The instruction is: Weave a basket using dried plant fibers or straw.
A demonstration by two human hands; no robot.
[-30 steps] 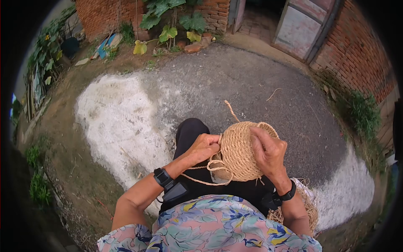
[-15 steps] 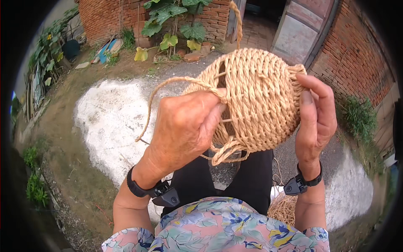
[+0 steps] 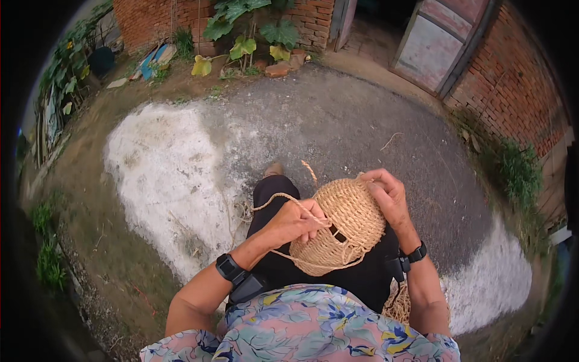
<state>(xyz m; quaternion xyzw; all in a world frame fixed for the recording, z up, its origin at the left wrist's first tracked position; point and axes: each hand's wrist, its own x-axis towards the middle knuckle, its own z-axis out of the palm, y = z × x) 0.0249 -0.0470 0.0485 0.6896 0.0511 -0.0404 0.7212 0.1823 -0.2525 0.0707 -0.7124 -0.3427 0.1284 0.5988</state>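
A tan woven straw basket (image 3: pixel 356 208) rests over my lap, with a dark gap across its weave. At the gap's left end, my left hand (image 3: pixel 300 221) is closed in a pinch on a twisted straw cord (image 3: pixel 274 198). The cord loops out to the left of that hand. My right hand (image 3: pixel 389 196) grips the basket's upper right edge between thumb and fingers. A loose strand runs along the basket's lower side, and a short cord end sticks up beyond its far side.
A bundle of loose straw cord (image 3: pixel 398 304) lies low beside my right forearm. Pale powdery patches (image 3: pixel 160 175) cover parts of the dark ground. Farther off stand a brick wall (image 3: pixel 313 24), leafy plants (image 3: pixel 241 45) and an open door (image 3: pixel 431 51).
Both hands and the basket have moved down and closer to my lap. The basket has tilted, so more of the ground beyond it shows.
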